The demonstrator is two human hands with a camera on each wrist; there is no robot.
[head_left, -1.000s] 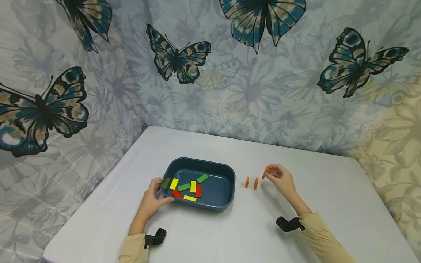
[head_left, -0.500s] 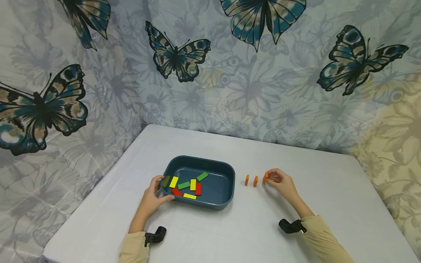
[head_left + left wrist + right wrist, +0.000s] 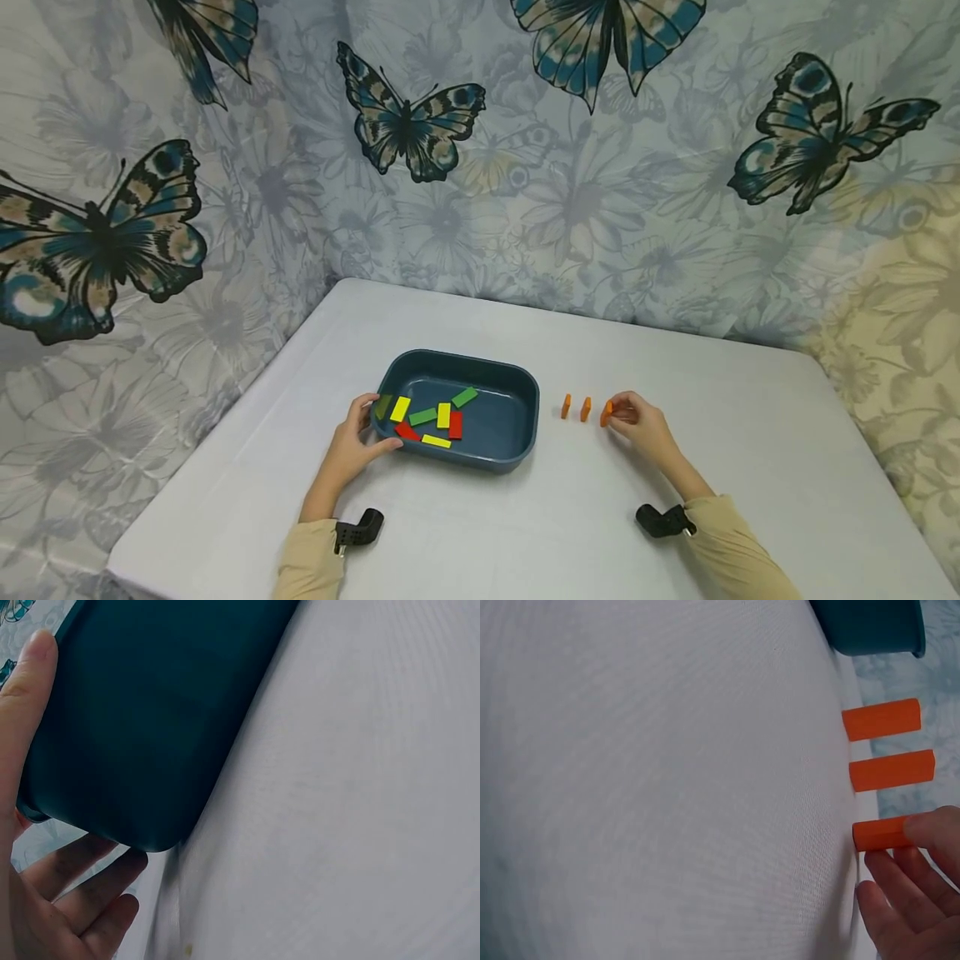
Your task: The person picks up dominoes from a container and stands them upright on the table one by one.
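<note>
My left hand (image 3: 351, 442) grips the left end of a dark teal tray (image 3: 491, 460), thumb on the near side and fingers around the corner. In the left wrist view, the tray's outer wall (image 3: 161, 720) fills the space beside the thumb. My right hand (image 3: 641, 425) pinches an orange domino (image 3: 877, 834), upright with its lower end at the tablecloth. Left of it, two more orange dominoes stand on end in a row, a middle one (image 3: 586, 409) and one nearer the tray (image 3: 566, 406).
Inside the tray lie several loose dominoes: green (image 3: 465, 397), yellow (image 3: 444, 415) and red (image 3: 456, 425). A white cloth covers the table (image 3: 525, 533). Behind it hangs a butterfly-patterned curtain (image 3: 570, 208).
My right hand has lowered the orange domino to the table, in line with the other two. The left hand keeps its hold on the tray, and the head view has shifted slightly.
</note>
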